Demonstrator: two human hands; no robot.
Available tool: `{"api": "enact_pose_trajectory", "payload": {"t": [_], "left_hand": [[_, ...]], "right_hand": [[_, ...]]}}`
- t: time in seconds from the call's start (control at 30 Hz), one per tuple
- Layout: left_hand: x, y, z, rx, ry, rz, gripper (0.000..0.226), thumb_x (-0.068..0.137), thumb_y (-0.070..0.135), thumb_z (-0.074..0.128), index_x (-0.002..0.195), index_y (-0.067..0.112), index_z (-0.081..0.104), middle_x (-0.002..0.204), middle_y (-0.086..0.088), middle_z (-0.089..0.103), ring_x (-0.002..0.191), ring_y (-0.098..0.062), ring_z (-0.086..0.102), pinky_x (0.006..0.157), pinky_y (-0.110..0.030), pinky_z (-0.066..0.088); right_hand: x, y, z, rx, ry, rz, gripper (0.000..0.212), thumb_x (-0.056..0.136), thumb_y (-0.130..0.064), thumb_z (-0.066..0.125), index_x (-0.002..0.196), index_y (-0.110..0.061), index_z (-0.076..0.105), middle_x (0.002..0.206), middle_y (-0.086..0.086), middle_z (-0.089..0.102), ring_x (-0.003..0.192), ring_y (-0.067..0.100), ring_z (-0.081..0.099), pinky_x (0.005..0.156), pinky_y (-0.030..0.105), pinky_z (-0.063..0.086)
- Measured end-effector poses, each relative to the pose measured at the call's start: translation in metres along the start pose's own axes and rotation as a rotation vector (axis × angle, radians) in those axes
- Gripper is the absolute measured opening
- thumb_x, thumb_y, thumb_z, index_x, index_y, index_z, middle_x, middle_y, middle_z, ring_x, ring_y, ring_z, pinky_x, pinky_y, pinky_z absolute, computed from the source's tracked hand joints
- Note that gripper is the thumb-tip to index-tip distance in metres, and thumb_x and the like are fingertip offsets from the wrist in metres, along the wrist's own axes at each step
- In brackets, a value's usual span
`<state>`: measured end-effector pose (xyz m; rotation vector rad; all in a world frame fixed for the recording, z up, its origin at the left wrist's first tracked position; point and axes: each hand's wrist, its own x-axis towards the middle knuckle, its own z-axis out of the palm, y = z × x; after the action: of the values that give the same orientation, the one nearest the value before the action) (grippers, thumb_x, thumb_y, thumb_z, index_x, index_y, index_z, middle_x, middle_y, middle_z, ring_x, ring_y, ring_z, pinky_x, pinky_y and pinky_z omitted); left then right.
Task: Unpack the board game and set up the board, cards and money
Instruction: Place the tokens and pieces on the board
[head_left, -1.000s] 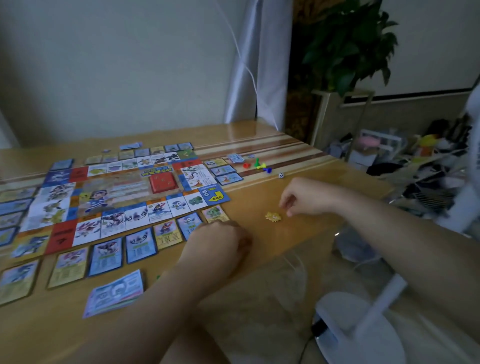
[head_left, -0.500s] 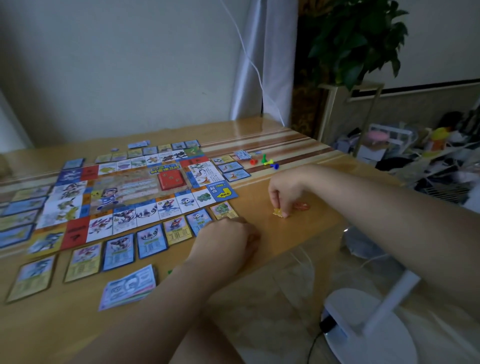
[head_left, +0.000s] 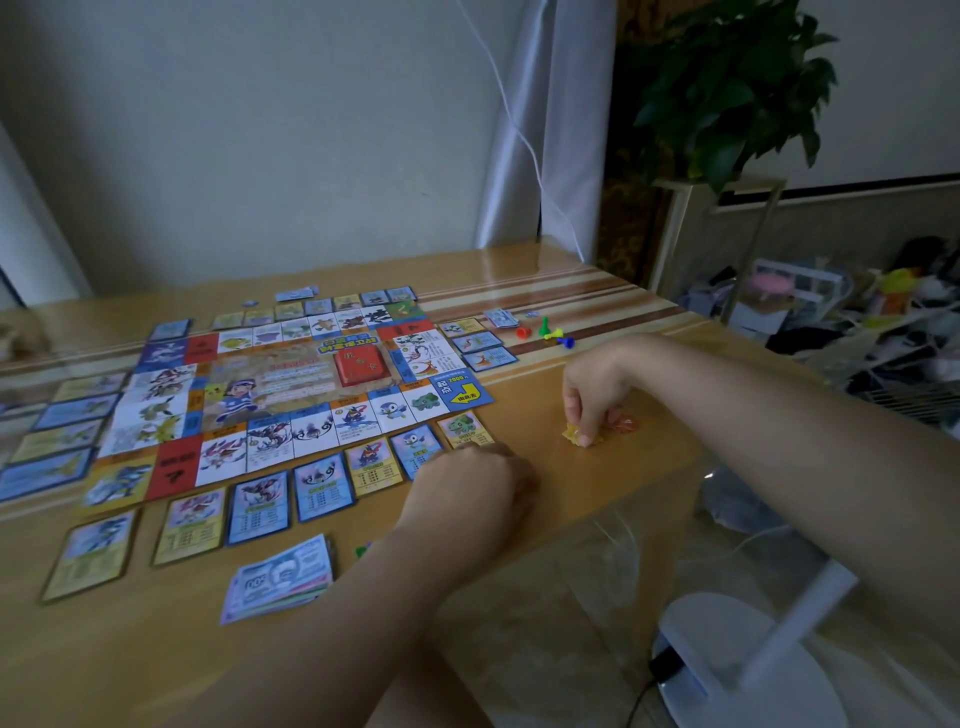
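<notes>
Head view: the board (head_left: 291, 384) lies flat mid-tabletop (head_left: 649, 457), cards (head_left: 322, 486) ring it, and the money stack (head_left: 280, 577) sits towards the near edge. My right hand (head_left: 592, 395) pinches a yellow piece (head_left: 571, 432) close to the right edge, an orange piece (head_left: 621, 423) just beside it. My left hand (head_left: 467, 488) rests curled by the board's near right corner. A careless flick could send these small pieces off the right edge, and my left forearm could fan the money. I cannot tell whether my left fingers hold anything. The pieces are too blurred to identify, and a green bit (head_left: 362, 550) is half hidden behind my forearm.
</notes>
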<state>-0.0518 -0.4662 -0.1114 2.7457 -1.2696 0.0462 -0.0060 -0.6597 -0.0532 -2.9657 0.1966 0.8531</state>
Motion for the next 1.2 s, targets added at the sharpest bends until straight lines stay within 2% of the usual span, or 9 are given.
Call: {"api": "enact_pose_trajectory", "payload": {"t": [0.37, 0.43, 0.53, 0.6, 0.67, 0.73, 0.93, 1.07, 1.2], "left_hand": [[-0.001, 0.001, -0.001, 0.001, 0.031, 0.002, 0.029, 0.099, 0.036, 0.038, 0.121, 0.034, 0.056, 0.118, 0.007, 0.057, 0.104, -0.019, 0.058, 0.087, -0.036, 0.05], [0.001, 0.0, -0.004, -0.069, -0.009, -0.045, 0.028, 0.099, 0.033, 0.041, 0.122, 0.035, 0.056, 0.116, 0.008, 0.059, 0.105, -0.017, 0.059, 0.089, -0.034, 0.05], [-0.002, -0.002, -0.013, -0.516, 0.076, -0.273, 0.033, 0.099, 0.03, 0.044, 0.131, 0.034, 0.05, 0.118, 0.01, 0.061, 0.106, -0.009, 0.059, 0.09, -0.025, 0.048], [-0.009, -0.004, -0.022, -1.085, 0.237, -0.448, 0.031, 0.1, 0.031, 0.043, 0.128, 0.024, 0.053, 0.109, 0.005, 0.067, 0.096, -0.01, 0.063, 0.087, -0.029, 0.051], [-0.017, -0.004, -0.034, -1.789, 0.182, -0.595, 0.032, 0.1, 0.033, 0.04, 0.117, 0.013, 0.058, 0.102, -0.007, 0.069, 0.089, -0.02, 0.066, 0.08, -0.035, 0.054], [-0.027, -0.005, -0.04, -2.178, 0.055, -0.604, 0.04, 0.101, 0.035, 0.036, 0.113, 0.005, 0.059, 0.104, -0.018, 0.066, 0.088, -0.026, 0.066, 0.077, -0.036, 0.056], [-0.057, -0.016, -0.033, -2.431, 0.175, -0.678, 0.038, 0.101, 0.021, 0.033, 0.106, -0.004, 0.061, 0.093, -0.019, 0.067, 0.07, -0.021, 0.068, 0.071, -0.034, 0.056], [-0.07, -0.023, -0.029, -2.447, 0.26, -0.753, 0.034, 0.101, 0.02, 0.035, 0.094, -0.002, 0.061, 0.083, -0.017, 0.068, 0.057, -0.019, 0.068, 0.057, -0.033, 0.058], [-0.078, -0.026, -0.029, -2.383, 0.375, -0.807, 0.029, 0.099, 0.022, 0.043, 0.102, 0.0, 0.062, 0.083, -0.014, 0.07, 0.06, -0.017, 0.069, 0.058, -0.031, 0.058]], "right_hand": [[-0.008, -0.014, 0.005, -0.021, 0.085, -0.148, 0.016, 0.081, -0.021, 0.073, 0.082, -0.025, 0.057, 0.082, -0.009, 0.056, 0.075, 0.006, 0.053, 0.061, 0.019, 0.044], [-0.016, -0.013, 0.001, 0.091, 0.131, -0.24, 0.016, 0.082, -0.02, 0.072, 0.084, -0.027, 0.058, 0.078, -0.012, 0.06, 0.074, 0.006, 0.056, 0.065, 0.021, 0.045], [-0.03, -0.018, -0.003, 0.434, 0.234, -0.395, 0.016, 0.081, -0.017, 0.073, 0.086, -0.028, 0.062, 0.072, -0.011, 0.065, 0.07, 0.004, 0.06, 0.072, 0.023, 0.046], [-0.038, -0.028, 0.001, 0.605, 0.318, -0.505, 0.017, 0.08, -0.014, 0.074, 0.084, -0.028, 0.065, 0.071, -0.01, 0.062, 0.066, -0.001, 0.056, 0.069, 0.017, 0.044], [-0.046, -0.046, 0.011, 0.71, 0.364, -0.61, 0.018, 0.079, -0.011, 0.075, 0.081, -0.027, 0.066, 0.073, -0.005, 0.061, 0.065, -0.001, 0.053, 0.067, 0.014, 0.043], [-0.05, -0.064, 0.025, 0.753, 0.414, -0.677, 0.021, 0.078, -0.01, 0.075, 0.079, -0.029, 0.065, 0.074, -0.004, 0.061, 0.066, -0.002, 0.051, 0.066, 0.013, 0.042], [-0.049, -0.101, 0.061, 0.713, 0.584, -0.744, 0.018, 0.077, -0.012, 0.077, 0.079, -0.027, 0.067, 0.075, -0.012, 0.058, 0.073, -0.005, 0.052, 0.067, 0.007, 0.041], [-0.041, -0.117, 0.069, 0.492, 0.726, -0.777, 0.012, 0.075, -0.026, 0.078, 0.085, -0.02, 0.074, 0.076, -0.018, 0.058, 0.089, 0.006, 0.046, 0.079, 0.018, 0.038], [-0.042, -0.128, 0.064, 0.621, 0.589, -0.74, 0.012, 0.075, -0.022, 0.079, 0.084, -0.024, 0.072, 0.081, -0.006, 0.066, 0.082, 0.003, 0.056, 0.075, 0.008, 0.038]]}}
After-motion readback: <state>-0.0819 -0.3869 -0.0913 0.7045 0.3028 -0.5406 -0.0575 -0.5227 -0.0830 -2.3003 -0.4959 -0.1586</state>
